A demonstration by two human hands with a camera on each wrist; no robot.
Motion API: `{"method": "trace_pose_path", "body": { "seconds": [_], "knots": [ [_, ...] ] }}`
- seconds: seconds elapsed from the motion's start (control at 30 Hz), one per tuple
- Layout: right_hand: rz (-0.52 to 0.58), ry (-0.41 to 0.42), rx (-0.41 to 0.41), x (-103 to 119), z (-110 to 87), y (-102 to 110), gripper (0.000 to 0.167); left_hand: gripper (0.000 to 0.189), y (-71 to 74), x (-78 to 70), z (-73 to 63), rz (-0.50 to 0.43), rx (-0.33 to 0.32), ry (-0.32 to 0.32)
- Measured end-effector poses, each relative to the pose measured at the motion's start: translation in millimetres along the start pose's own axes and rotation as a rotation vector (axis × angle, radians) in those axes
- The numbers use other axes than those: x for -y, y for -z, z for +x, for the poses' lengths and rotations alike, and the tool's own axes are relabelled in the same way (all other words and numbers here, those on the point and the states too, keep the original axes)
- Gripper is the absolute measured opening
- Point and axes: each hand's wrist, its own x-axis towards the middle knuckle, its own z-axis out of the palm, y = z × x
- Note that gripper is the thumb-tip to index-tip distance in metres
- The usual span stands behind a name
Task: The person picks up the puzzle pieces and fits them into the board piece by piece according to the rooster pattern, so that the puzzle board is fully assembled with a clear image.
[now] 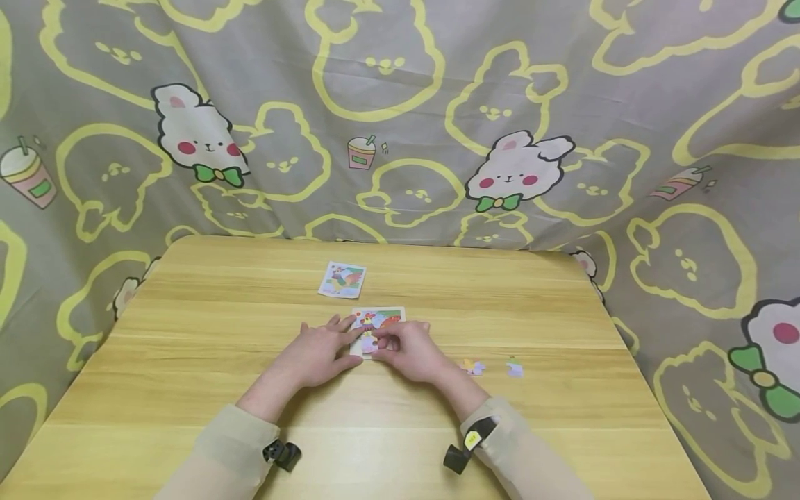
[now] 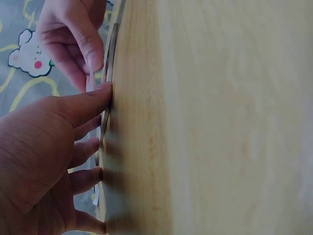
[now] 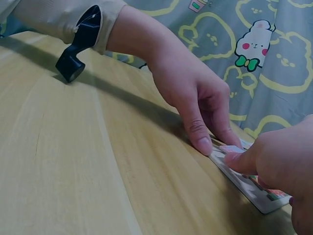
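Note:
A small jigsaw board lies flat on the wooden table, partly filled with a colourful rooster picture. My left hand rests at its left side, fingers extended over the edge and thumb at the near corner. From the right, my right hand pinches a pale lilac puzzle piece between thumb and fingers, over the lower part of the board. In the right wrist view that piece is tilted up from the board. Both hands hide parts of the board.
Behind the board lies a square card with a matching rooster picture. Two loose puzzle pieces, one yellow and lilac, the other mostly lilac, lie to the right. A patterned grey curtain surrounds the table.

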Motion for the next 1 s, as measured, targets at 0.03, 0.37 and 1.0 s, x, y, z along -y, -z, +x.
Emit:
{"method": "trace_pose_path", "body": {
  "seconds": [0.03, 0.37, 1.0],
  "knots": [
    [-0.004, 0.002, 0.004, 0, 0.6, -1, 0.032, 0.063, 0.4, -0.3, -0.3, 0.000, -0.001, -0.002],
    [-0.067, 0.018, 0.012, 1, 2.9, -9, 0.033, 0.064, 0.4, -1.0, -1.4, 0.001, 0.000, 0.000],
    [-0.152, 0.045, 0.005, 0, 1.4, -15, 0.035, 0.055, 1.8, 3.2, -8.6, 0.008, -0.007, -0.048]
  ]
}}
